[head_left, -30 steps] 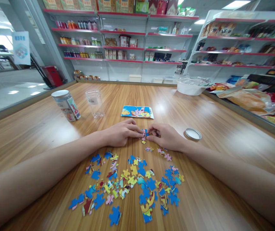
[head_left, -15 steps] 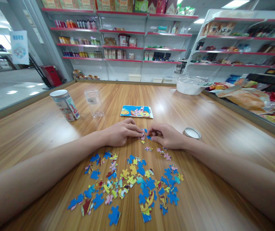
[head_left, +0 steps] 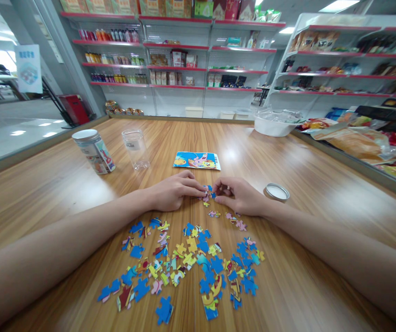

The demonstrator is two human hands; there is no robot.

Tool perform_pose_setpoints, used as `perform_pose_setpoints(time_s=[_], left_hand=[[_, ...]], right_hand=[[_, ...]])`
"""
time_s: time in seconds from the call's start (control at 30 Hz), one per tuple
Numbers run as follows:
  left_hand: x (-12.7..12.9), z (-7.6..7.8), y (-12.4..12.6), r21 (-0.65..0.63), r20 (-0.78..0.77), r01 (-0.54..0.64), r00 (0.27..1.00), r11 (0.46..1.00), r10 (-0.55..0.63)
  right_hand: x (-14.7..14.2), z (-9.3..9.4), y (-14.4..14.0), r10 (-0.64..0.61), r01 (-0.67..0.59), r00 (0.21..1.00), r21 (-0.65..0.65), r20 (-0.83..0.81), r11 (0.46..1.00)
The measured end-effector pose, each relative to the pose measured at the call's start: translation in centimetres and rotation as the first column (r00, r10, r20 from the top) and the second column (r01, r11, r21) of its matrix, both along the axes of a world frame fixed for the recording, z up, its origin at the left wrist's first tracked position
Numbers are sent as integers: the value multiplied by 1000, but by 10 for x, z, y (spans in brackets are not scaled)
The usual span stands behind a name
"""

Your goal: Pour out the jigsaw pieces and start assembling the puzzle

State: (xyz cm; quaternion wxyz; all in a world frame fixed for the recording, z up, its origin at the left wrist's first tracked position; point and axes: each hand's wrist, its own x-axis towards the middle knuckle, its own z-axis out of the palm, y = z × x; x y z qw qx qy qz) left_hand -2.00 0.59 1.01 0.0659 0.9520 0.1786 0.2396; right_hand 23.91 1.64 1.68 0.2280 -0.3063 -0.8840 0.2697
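Observation:
My left hand (head_left: 174,191) rests on the wood, its finger and thumb tips holding a small cluster of pink and blue puzzle pieces (head_left: 206,200). Those fingertips hide part of the cluster. Close by on the right, my right hand (head_left: 240,196) pinches a small blue puzzle piece (head_left: 213,195) at the cluster's edge. Just below lie a loose yellow and pink piece (head_left: 214,214) and a few pink pieces (head_left: 241,225). Nearer to me, many blue, yellow and brown puzzle pieces (head_left: 216,263) are scattered. Beyond my hands lies a cartoon picture card (head_left: 197,160).
At the left stand a lidded jar (head_left: 94,151) with a printed label and a clear jar (head_left: 136,150) without a lid. A round lid (head_left: 277,191) lies right of my right hand. Farther back are a white bowl (head_left: 274,127) with clear plastic and packaged food (head_left: 353,138).
My right fingers have drawn slightly back, and the blue piece at their tips sits a little higher and differently turned. My left hand stays almost still.

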Motion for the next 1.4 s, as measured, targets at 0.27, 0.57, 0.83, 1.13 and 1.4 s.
perform_pose_setpoints(time_s=[0.27, 0.57, 0.83, 1.13, 1.4], left_hand=[[0, 0, -1, 4, 8, 9, 1000, 1000, -9], [1, 0, -2, 1, 13, -6, 1000, 1000, 6], [1, 0, -6, -49, 1, -156, 988, 987, 156], [18, 6, -14, -295, 316, -174, 910, 939, 268], [21, 0, -4, -686, 383, -76, 807, 723, 448]], right_hand=[[0, -1, 2, -11, 5, 997, -82, -73, 997], [0, -1, 5, 5, -2, 987, 19, -163, 1000], [-7, -5, 0, -191, 116, 946, -275, -262, 954], [-19, -5, -8, -115, 107, 933, -41, -340, 993], [-20, -2, -9, -119, 164, 949, 135, -290, 977]])
